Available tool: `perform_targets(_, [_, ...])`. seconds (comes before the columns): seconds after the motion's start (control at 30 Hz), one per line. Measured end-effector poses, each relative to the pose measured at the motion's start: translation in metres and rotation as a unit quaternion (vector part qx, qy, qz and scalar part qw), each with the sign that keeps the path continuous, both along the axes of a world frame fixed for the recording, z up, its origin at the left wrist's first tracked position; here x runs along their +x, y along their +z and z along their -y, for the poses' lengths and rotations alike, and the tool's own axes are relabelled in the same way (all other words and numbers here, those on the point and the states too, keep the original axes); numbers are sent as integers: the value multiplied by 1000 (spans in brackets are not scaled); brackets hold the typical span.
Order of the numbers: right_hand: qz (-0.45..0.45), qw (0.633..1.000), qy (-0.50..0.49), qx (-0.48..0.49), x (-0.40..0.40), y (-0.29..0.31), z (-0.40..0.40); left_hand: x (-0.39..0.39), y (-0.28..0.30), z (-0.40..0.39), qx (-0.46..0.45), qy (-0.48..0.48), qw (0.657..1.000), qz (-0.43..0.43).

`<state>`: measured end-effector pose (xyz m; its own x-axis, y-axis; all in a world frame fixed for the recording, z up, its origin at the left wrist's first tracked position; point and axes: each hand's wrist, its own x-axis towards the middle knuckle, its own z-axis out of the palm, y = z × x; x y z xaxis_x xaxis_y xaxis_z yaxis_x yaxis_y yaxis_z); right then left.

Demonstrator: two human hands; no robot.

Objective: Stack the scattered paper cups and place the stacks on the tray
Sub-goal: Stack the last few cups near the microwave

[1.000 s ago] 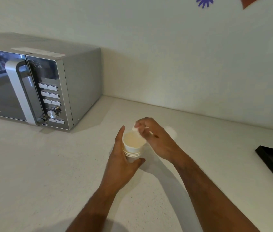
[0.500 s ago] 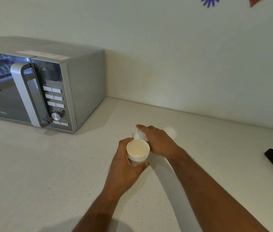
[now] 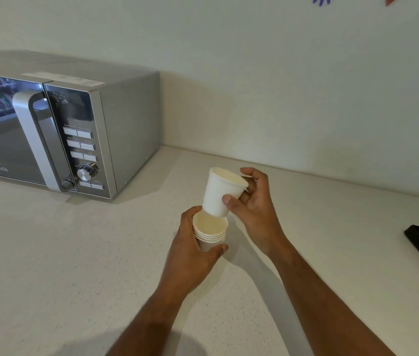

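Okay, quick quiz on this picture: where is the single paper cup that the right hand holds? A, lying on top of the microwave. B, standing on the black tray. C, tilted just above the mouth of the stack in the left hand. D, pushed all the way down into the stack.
C: the right hand holds the single cup tilted, its base just above the mouth of the stack gripped by the left hand.

Left hand gripping cup stack, right hand holding tilted cup, seemingly touching

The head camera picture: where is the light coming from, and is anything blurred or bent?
Head view: shadows of the arms and microwave fall on the counter; the door mirrors shelves; wide-angle bends the counter's back edge; the single cup looks sharp.
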<state>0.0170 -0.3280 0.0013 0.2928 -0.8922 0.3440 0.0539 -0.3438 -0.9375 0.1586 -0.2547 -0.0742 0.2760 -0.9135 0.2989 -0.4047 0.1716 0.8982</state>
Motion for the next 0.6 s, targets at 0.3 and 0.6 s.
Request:
perform_targets(0.3, [-233,971,37,-39,-9,-17,-15,-5,3,-1,-39,23,999,0])
perform_targets(0.6, [-193,979,-42,-54,-26,-21,-1,0,1,-2,-34,-6,999,-8])
